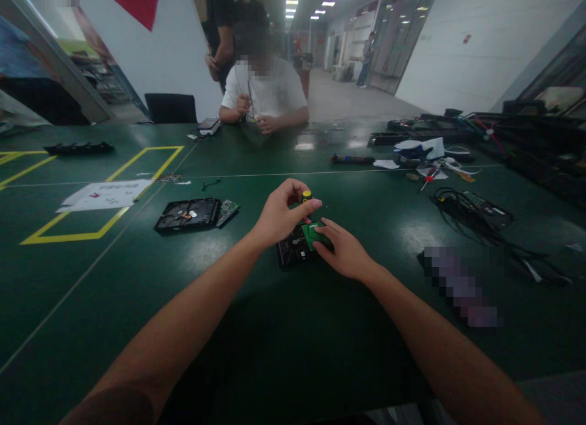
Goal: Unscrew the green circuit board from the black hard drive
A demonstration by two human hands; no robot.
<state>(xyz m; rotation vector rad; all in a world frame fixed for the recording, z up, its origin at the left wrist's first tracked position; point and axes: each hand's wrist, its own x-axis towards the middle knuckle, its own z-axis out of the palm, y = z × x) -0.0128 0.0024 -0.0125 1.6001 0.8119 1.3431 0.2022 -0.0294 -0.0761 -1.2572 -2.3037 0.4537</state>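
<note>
In front of me a black hard drive lies on the green tabletop, a green circuit board on its upper face. My left hand is closed round a screwdriver with a yellow-and-black handle, held upright above the drive. The screwdriver's tip is hidden behind the fingers. My right hand grips the drive's right side, its fingers and thumb touching the circuit board.
An opened drive casing with a loose circuit board lies to the left, near a paper sheet. Black cables, a red screwdriver and a dark screwdriver lie rightward. Across the table sits a person.
</note>
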